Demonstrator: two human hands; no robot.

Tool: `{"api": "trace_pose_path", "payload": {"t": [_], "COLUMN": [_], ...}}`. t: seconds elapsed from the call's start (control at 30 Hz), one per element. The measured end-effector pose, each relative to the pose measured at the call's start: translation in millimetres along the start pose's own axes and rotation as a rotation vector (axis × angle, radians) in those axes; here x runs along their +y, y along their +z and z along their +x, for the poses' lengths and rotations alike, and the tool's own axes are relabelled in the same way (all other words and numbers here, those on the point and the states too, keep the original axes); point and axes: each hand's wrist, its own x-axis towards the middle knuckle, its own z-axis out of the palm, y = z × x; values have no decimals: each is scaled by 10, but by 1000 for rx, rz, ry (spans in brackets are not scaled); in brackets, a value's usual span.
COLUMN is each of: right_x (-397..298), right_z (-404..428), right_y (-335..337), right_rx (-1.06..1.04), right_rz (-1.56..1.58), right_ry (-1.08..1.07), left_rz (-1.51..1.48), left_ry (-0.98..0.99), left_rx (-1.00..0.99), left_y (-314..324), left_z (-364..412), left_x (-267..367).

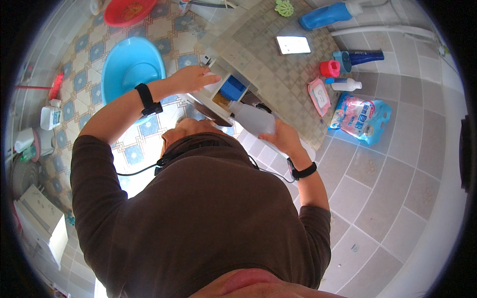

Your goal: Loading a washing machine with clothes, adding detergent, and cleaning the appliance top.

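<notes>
My right hand (282, 135) grips the base end of a translucent white plastic bottle (255, 118). The bottle lies tilted, its narrower end towards an open drawer (214, 111). Inside the drawer are a blue box (233, 88) and a yellowish-brown item (221, 100), too small to name. Over the drawer's far left end is my left hand (193, 79), thumb and fingers bent around or against something whitish; whether it holds this is not plain. A dark object with a cable (257, 102) shows partly beside the bottle.
The tiled counter (257, 56) carries a lit phone (293, 45), a pink wipes packet (319, 97), a red cup (329, 68), a small white bottle (346, 84) and a blue bottle (326, 16). A detergent bag (360, 118) lies at right. Blue (130, 67) and red basins (128, 11) stand on the patterned floor.
</notes>
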Motion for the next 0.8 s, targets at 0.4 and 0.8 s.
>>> {"api": "trace_pose_path", "payload": {"t": [0.4,0.8], "right_x": [-12,7], "right_z": [-15,-98], "right_y": [-21,124], "right_rx": [-17,76], "right_rz": [14,281], "right_ry": [65,-31], "left_rz": [-62,-82], "left_ry": [-33,52], "left_rx": [-115,-208], "left_y": [-15,207], "left_z": [33,201], "left_x": [100,102]}}
